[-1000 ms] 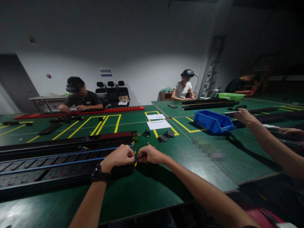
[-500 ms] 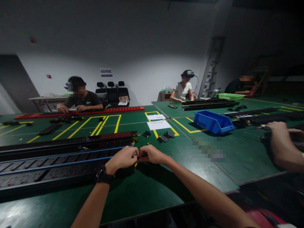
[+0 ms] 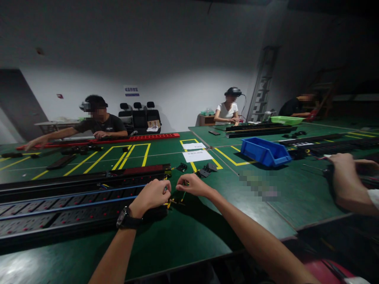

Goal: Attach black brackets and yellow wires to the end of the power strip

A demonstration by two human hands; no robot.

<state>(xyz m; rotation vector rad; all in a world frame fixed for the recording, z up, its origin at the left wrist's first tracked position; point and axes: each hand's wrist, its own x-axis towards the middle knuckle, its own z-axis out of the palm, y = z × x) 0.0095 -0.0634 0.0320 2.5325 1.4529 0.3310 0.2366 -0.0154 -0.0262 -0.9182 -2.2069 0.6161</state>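
My left hand (image 3: 151, 196), with a black watch on the wrist, is closed at the right end of a long black power strip (image 3: 71, 207) with red-dotted sockets and blue wires along it. Its fingers pinch thin yellow-green wires (image 3: 172, 202) that stick out of the strip's end. My right hand (image 3: 192, 184) is a little to the right and slightly higher, fingers pinched on one of those wires. Both hands hover just above the green table (image 3: 189, 236).
Small black brackets (image 3: 204, 170) and white papers (image 3: 197, 155) lie beyond my hands. A blue bin (image 3: 265, 152) stands to the right. A neighbour's hand (image 3: 343, 165) rests at the right edge. Three other people sit across the tables, with a red strip (image 3: 118, 139) in front of one.
My right hand has lifted up and away from the left, drawing a wire out. The person at far left has stretched an arm out leftward.
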